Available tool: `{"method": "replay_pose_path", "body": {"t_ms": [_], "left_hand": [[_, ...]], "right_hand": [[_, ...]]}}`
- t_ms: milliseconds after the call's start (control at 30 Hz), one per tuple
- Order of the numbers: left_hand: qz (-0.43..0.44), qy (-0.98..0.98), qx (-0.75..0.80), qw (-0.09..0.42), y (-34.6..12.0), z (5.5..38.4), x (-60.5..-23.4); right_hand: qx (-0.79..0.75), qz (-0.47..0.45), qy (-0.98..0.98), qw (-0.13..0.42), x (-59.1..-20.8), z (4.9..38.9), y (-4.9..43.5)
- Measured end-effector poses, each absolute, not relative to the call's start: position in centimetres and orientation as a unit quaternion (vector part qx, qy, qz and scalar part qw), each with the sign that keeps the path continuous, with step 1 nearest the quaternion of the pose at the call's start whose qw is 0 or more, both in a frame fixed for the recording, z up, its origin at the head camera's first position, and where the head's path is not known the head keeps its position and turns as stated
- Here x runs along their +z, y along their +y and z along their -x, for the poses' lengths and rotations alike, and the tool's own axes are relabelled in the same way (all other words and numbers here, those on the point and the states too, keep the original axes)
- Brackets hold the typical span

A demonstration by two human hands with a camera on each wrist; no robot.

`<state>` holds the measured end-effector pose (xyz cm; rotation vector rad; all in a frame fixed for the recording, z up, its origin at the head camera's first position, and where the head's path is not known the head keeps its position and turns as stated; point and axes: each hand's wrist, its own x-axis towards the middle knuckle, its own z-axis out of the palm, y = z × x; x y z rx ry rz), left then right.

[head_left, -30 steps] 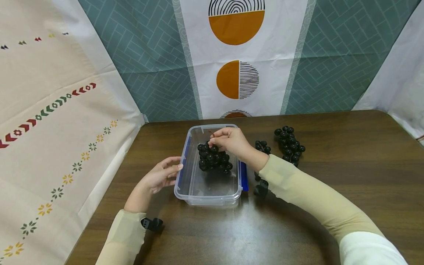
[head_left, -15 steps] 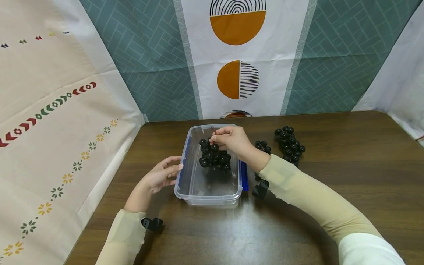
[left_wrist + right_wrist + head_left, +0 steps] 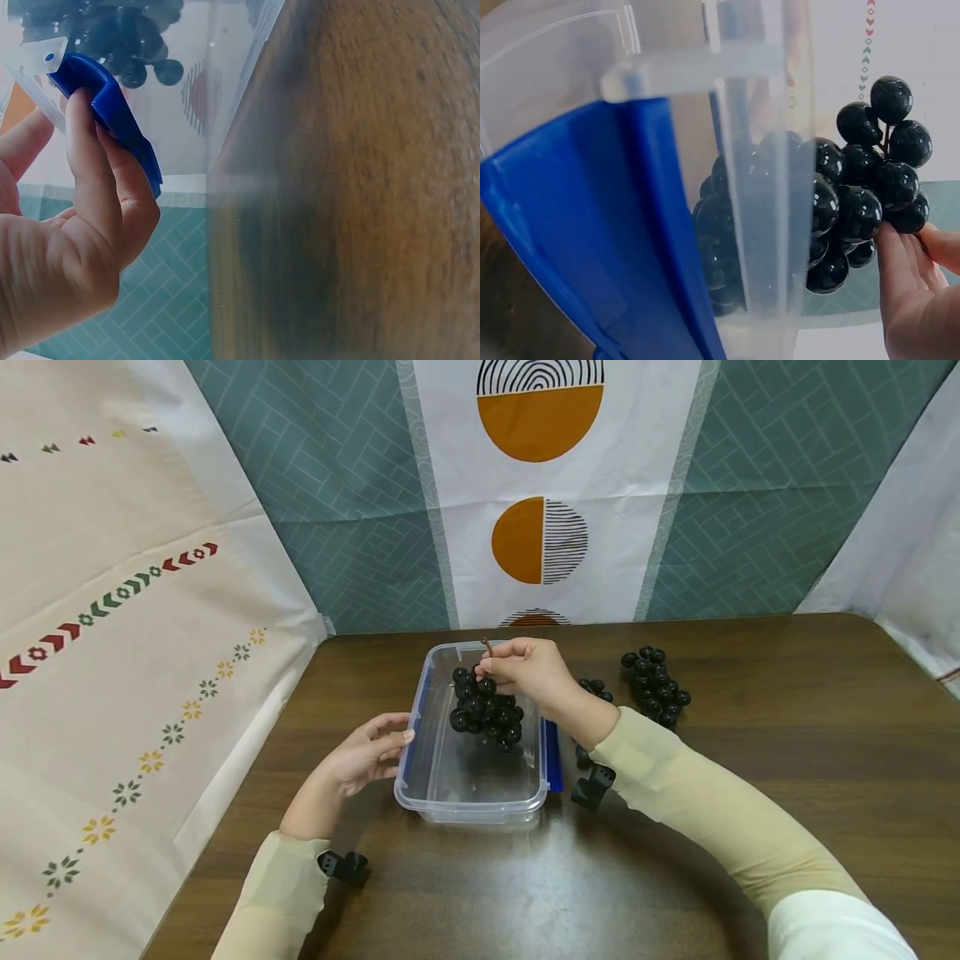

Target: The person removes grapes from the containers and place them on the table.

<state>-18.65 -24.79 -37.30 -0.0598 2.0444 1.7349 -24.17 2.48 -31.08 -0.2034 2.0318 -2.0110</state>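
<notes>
A clear plastic container [image 3: 480,814] without a lid on it stands on the table, with blue latches on its left and right sides. My left hand [image 3: 367,752] holds its left side, thumb at the rim and fingers against the blue latch [image 3: 112,109]. Over the container, my right hand [image 3: 528,672] pinches the brown stem [image 3: 487,647] of a bunch of black grapes [image 3: 487,714]. The grapes hang within the container's outline; through the clear wall in the right wrist view, the lower grapes [image 3: 720,225] look blurred.
On the dark wooden table [image 3: 465,893], a second bunch of grapes [image 3: 656,685] lies at the back right. Another bunch [image 3: 595,687] lies beside the container, partly hidden by my right wrist. A patterned cloth [image 3: 360,510] hangs behind the table, a cream one [image 3: 97,710] at the left.
My right hand has moved slightly toward the back of the container, and the stem and grapes have shifted a little with it. The left hand and container stay in place.
</notes>
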Motion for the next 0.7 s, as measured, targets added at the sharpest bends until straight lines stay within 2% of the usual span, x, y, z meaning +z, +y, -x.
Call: {"method": "replay_pose_path", "body": {"t_ms": [700], "left_hand": [[0.020,0.737,0.634,0.233,-24.9,18.8,-37.2]], "right_hand": [[-0.709,0.087,0.688,0.126,-29.1,23.8,3.8]]}}
